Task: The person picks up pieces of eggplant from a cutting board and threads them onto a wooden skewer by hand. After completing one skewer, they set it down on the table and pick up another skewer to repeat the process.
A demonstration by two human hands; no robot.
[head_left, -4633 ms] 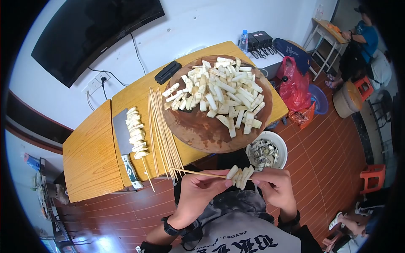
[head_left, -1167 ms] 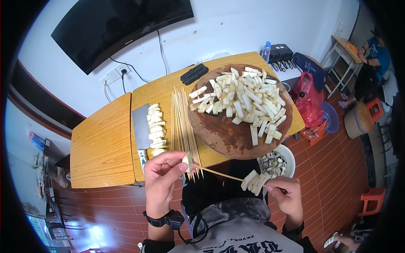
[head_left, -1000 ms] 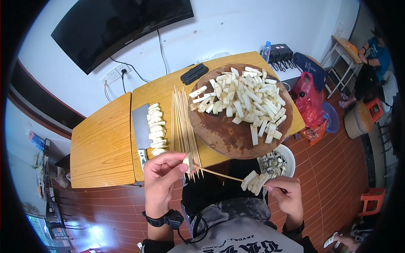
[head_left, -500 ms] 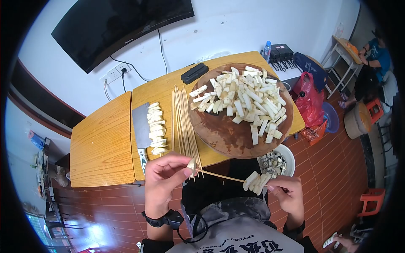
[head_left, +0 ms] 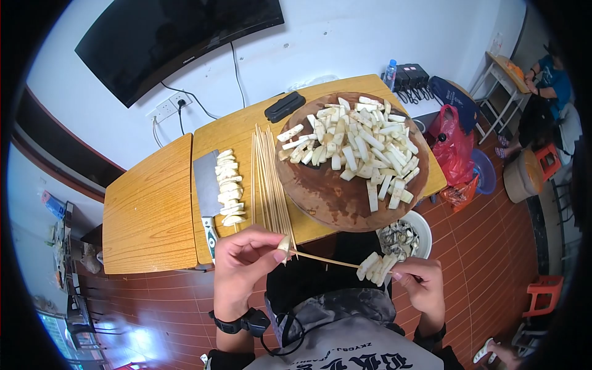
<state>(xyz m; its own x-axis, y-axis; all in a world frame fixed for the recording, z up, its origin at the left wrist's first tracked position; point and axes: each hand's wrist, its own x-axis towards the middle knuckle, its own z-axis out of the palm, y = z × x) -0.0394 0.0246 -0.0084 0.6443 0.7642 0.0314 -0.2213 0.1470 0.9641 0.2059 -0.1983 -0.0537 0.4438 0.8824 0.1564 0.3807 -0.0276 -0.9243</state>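
Note:
My left hand (head_left: pixel 250 259) pinches a pale vegetable piece (head_left: pixel 284 248) between thumb and fingers, right at the left tip of a thin wooden skewer (head_left: pixel 327 259). The skewer's other end is in my right hand (head_left: pixel 419 280), its fingers closed just beside several pale pieces (head_left: pixel 375 269) threaded there. Bare wood shows between the two groups. Beyond my hands, a round wooden cutting board (head_left: pixel 333 206) carries a heap of cut pale vegetable sticks (head_left: pixel 364 139). Bare skewers (head_left: pixel 266 179) lie in a bundle left of the board, and a filled skewer (head_left: pixel 230 188) rests on the cleaver (head_left: pixel 205 185).
The wooden table (head_left: pixel 151 209) stands against the wall under a television (head_left: pixel 179 43). A black case (head_left: pixel 285 108) lies behind the board. Below its right edge is a white bucket (head_left: pixel 422 231) with scraps. Red bags (head_left: pixel 453 148) and a seated person (head_left: pixel 549 92) are at right.
My left hand has shifted slightly right with the vegetable piece, bringing it farther along toward the threaded pieces. My right hand has hardly moved.

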